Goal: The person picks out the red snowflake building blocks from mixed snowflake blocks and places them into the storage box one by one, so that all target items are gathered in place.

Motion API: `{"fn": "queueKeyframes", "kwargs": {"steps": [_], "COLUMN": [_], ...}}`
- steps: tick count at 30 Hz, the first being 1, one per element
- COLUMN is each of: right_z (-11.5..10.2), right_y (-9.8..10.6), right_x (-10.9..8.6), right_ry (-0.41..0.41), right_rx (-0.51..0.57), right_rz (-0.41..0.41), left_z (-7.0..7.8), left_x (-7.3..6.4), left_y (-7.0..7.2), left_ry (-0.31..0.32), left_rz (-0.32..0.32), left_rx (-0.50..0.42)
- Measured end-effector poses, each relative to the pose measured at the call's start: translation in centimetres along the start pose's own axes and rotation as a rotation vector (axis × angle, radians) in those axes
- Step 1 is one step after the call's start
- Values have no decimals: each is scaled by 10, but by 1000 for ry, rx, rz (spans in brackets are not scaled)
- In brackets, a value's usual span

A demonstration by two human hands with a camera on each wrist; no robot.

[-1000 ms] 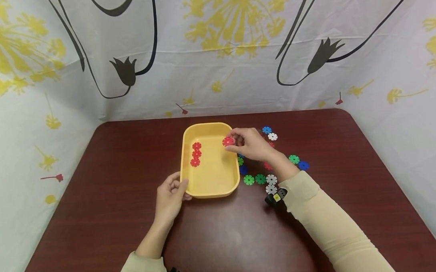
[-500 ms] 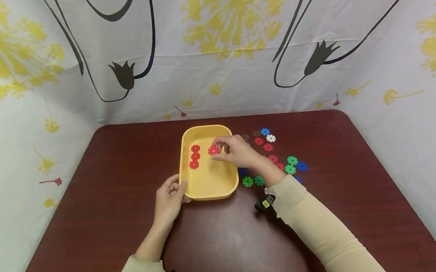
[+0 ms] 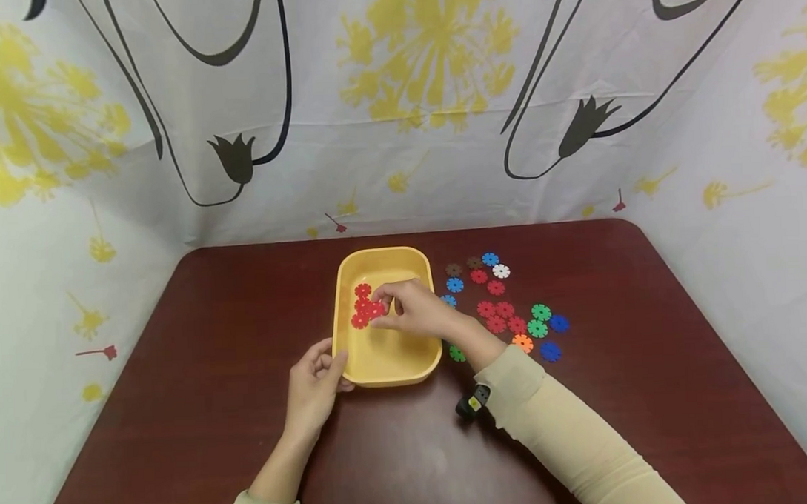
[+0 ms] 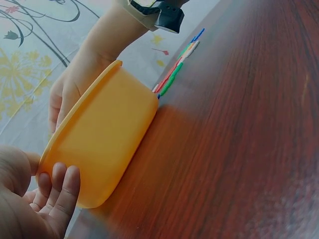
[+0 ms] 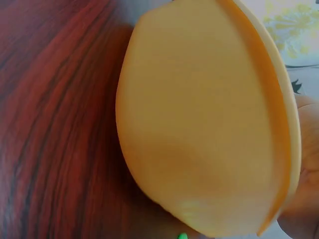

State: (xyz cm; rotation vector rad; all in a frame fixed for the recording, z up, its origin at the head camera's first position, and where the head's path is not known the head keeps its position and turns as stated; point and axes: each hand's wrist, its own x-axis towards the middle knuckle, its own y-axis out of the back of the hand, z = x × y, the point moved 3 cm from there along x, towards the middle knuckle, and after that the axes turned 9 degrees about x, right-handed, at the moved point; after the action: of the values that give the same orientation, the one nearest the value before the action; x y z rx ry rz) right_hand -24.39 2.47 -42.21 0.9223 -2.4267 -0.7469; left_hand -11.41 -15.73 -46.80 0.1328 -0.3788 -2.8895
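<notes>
A yellow plastic tray (image 3: 394, 367) sits on the dark red table. My left hand (image 3: 312, 385) grips its near left corner, thumb over the rim and fingers on the outer wall, as the left wrist view shows on the tray (image 4: 104, 134). Inside, several red notched discs (image 3: 362, 290) lie in a column on the left side. My right hand (image 3: 412, 309) reaches over the tray and pinches another red notched disc (image 3: 376, 309) right beside that column. In the right wrist view the tray wall (image 5: 199, 109) hides the fingers of the right hand (image 5: 306, 169).
Right of the tray, loose discs lie on the table (image 3: 616, 408): red discs (image 3: 496, 324), green discs (image 3: 537, 328), blue discs (image 3: 559, 323), brown discs (image 3: 474, 262), an orange disc (image 3: 522, 343) and a white disc (image 3: 500, 271). A patterned cloth (image 3: 373, 149) hangs behind the table.
My right hand has carried the red disc leftward from the tray's right rim to the column of red discs. The left hand keeps its grip on the tray corner.
</notes>
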Motion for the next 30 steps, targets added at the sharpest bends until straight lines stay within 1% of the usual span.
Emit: {"fn": "queueKeyframes", "kwargs": {"steps": [5,10,14,21,24,27,30], "right_z": [-2,-3,-4,-4,-3,-2,-1], "right_y": [-10,-19,-24,-32,-35,-37,-40], "right_x": [4,9,12,13,13,13,12], "right_ry": [-5,17,15,-77,-112,-128,-150], "right_rx": [-31,-62,-65,-73,-78,-90,-104], "right_rz": [-16,-46,-53,-126,-148,-171,-212], "left_z": [-2,-3,-2,-3,-3,-3,-4], "left_x": [-2,-3,-2,-1,0,1,1], "left_y": [1,3,3,1,0,-1,-2], "left_ry": [-2,9,-3,8,1,-2,3], "left_rz": [4,10,3,0,0,2,4], "left_rx": [-11,-20,-21,-29,-38,-44,-47]}}
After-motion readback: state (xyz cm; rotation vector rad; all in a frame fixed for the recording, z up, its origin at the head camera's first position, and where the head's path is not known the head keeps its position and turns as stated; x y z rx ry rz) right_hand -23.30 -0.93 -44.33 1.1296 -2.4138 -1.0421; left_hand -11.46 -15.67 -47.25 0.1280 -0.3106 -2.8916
